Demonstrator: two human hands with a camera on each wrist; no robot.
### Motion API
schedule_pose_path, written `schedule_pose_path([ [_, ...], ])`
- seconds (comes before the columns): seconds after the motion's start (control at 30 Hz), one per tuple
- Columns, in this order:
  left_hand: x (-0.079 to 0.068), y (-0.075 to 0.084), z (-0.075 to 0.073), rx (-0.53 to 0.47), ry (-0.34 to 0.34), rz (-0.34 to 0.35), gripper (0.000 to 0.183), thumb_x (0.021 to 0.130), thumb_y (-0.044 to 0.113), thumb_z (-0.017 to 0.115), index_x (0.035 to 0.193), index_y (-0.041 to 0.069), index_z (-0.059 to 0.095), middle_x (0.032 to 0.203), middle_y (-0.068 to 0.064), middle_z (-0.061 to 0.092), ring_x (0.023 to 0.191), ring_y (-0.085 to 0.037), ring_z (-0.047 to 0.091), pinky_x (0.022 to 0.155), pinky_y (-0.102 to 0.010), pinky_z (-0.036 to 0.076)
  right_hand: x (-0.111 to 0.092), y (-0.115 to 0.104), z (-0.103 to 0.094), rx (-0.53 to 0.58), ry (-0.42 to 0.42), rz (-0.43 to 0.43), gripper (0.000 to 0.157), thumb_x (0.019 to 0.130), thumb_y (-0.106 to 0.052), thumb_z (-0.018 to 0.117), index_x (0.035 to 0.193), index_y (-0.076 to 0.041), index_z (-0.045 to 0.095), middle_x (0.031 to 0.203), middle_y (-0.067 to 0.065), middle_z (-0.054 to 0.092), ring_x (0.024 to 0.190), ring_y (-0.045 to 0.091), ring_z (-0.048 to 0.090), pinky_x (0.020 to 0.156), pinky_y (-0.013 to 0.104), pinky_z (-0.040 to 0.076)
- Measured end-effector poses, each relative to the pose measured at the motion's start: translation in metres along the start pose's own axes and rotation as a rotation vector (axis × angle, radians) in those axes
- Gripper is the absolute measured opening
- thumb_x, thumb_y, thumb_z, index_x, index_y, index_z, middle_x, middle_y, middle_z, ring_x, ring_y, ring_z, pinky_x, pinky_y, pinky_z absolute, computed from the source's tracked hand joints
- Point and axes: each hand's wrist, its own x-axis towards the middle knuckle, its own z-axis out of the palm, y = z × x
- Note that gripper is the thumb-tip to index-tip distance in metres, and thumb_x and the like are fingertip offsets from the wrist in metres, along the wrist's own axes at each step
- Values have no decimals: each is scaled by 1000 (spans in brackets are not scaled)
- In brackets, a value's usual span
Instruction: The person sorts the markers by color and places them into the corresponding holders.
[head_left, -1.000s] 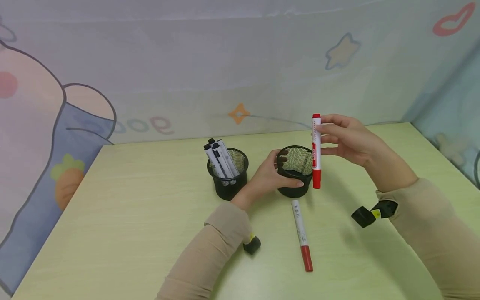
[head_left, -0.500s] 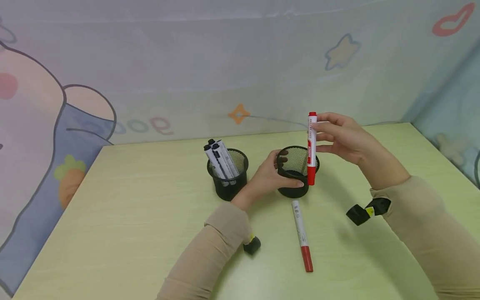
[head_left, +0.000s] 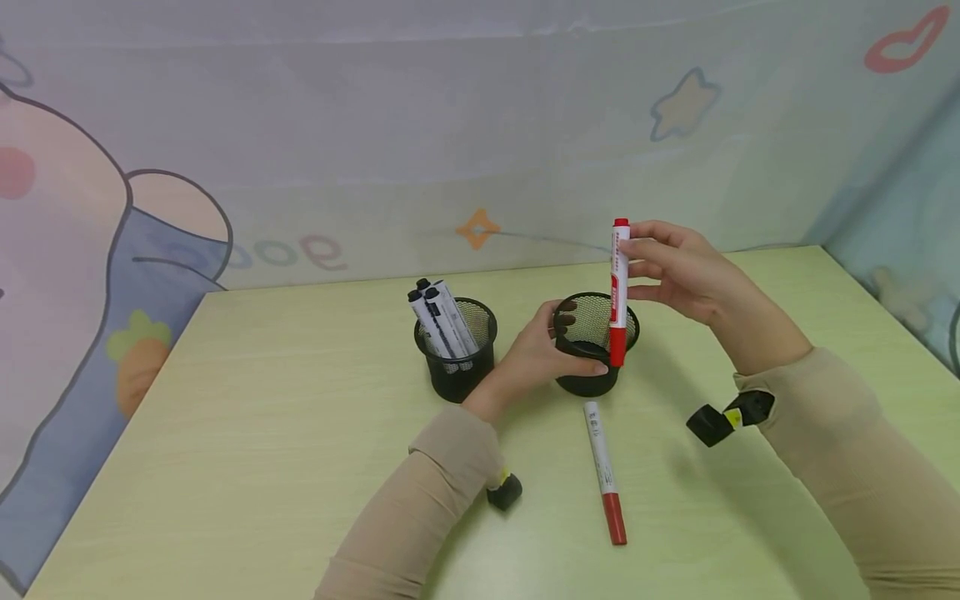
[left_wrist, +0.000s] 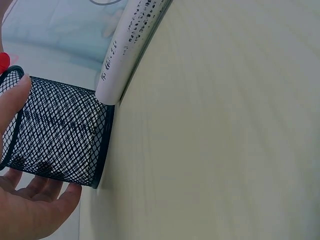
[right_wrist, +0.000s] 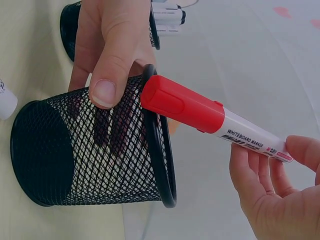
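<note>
My right hand point(head_left: 675, 271) pinches a red-capped whiteboard marker point(head_left: 618, 292) near its upper end, red cap pointing down. In the right wrist view the marker's cap point(right_wrist: 182, 103) overlaps the rim of a black mesh pen cup point(right_wrist: 100, 150). Fingers and thumb of my left hand point(head_left: 536, 350) grip that cup round its left side, and it stands upright on the table. No pens show inside it. A second marker point(head_left: 604, 475), white with a red cap, lies on the table in front of the cup.
To the left stands another black mesh cup point(head_left: 457, 375), holding several black-ended white markers point(head_left: 442, 321). A printed cloth point(head_left: 375, 150) hangs behind the pale wooden table point(head_left: 262, 442). Both wrists wear small black cameras.
My right hand has carried the red marker left and slightly up, from beside the cup to over its right rim. The left hand stays on the cup.
</note>
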Motion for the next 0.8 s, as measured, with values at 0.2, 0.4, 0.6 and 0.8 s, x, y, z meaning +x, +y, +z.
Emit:
schedule_pose_path([
  [0.2,0,1,0,3,-1,3,88,66,16,86,137,12,34,132,0,47,121,-18,44,97,-29,38,2,-2,2,5,2,4,24,91,-19,62,108,-9,49,98,4,53,82,16,57,72,32,53],
  [0.4,0,1,0,2,2,-5,87,66,16,85,137,12,35,131,3,47,121,-17,44,97,-29,37,5,-4,5,10,16,1,26,91,-19,62,110,-8,48,98,2,52,81,15,57,72,31,53],
  [0.6,-1,2,0,5,0,-13,87,67,18,85,137,12,34,131,5,46,122,-18,44,98,-29,37,8,-6,7,0,38,-8,24,91,-18,61,109,-9,49,97,2,52,81,15,58,72,31,53],
  [0.8,-1,3,0,-11,-2,-21,88,67,17,85,138,13,34,128,8,47,118,-12,45,97,-28,38,12,-5,9,-7,46,-12,24,91,-17,62,109,-9,49,97,2,53,81,16,58,72,32,53],
])
